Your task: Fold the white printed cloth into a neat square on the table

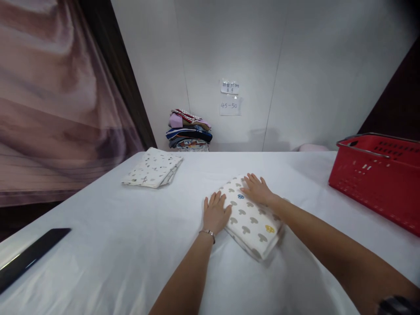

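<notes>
The mushroom-print cloth (251, 223) looks matt, the basket (374, 183) glossy plastic, its handle (364, 150) metal.

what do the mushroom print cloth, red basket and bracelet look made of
Cloth: matte fabric, perhaps cotton; it lies folded in soft layers.
Basket: probably moulded plastic, slightly glossy, with rows of holes and bright highlights.
Bracelet: silvery and shiny, possibly metal, but too small to be sure.
</notes>
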A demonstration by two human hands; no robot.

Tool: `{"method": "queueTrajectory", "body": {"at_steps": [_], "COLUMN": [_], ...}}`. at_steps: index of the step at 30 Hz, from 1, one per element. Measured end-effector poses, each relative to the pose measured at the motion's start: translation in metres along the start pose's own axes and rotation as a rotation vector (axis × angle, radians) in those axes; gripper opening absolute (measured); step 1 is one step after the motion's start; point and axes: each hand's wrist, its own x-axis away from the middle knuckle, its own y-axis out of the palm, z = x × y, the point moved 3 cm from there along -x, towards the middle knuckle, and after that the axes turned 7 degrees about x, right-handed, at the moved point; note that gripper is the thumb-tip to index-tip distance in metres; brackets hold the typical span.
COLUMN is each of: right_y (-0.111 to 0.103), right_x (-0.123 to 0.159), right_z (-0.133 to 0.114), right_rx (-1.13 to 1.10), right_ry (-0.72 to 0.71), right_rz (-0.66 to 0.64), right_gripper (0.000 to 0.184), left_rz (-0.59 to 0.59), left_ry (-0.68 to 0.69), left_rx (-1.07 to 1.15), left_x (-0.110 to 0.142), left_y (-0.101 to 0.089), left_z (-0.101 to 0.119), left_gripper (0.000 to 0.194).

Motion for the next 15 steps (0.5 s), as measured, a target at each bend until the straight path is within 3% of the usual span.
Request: {"method": "queueTrajectory", "body": {"at_steps": [4,9,15], "right_y": [0.004,0.019,-0.002], "right_x": [-0.026,-0.036,-0.023], "right_z": [-0.012,-0.01,-0.014], "right_rx": [-0.029,-0.037,-0.09], "right_ry": [-0.088,-0.1,-0.065], "right_rz": [-0.038,-0.056,-0.112], "right_gripper": [0.068,0.064,0.062], "left_rz": [0.009,0.011,0.016], "left_ry": [0.017,0.017,0.032], "left_rx": [-0.018,-0.025,-0.043], "left_x": [0.0,0.0,0.0], "left_y": [0.001,0.002,0.001], "left_z": [-0.001,-0.001,-0.001], "left_gripper": [0.047,0.047,0.047]}}
